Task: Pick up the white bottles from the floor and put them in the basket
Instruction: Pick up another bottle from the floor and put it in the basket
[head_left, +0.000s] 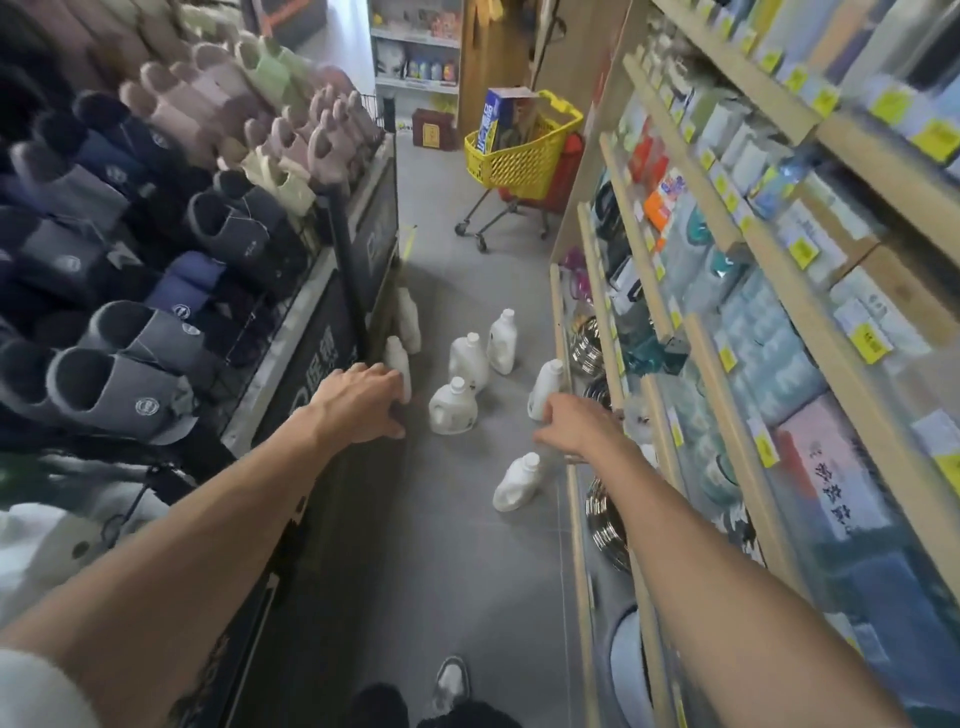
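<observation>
Several white bottles stand on the grey aisle floor ahead of me. One white bottle (453, 408) is nearest the middle, and another white bottle (518, 483) leans close to the right shelf base. Further down the aisle stands the yellow basket cart (514, 158) with boxes in it. My left hand (361, 402) reaches forward at the left rack's corner, fingers loosely bent, holding nothing, and overlaps a white bottle (399, 361) beside the rack. My right hand (576, 426) reaches out beside a white bottle (544, 387), fingers curled down and empty.
A slipper rack (156, 249) lines the left side with a dark base panel. Wooden shelves (727, 291) of packaged goods line the right, with metal bowls (587, 343) low down. The aisle is narrow. My shoe (451, 683) shows at the bottom.
</observation>
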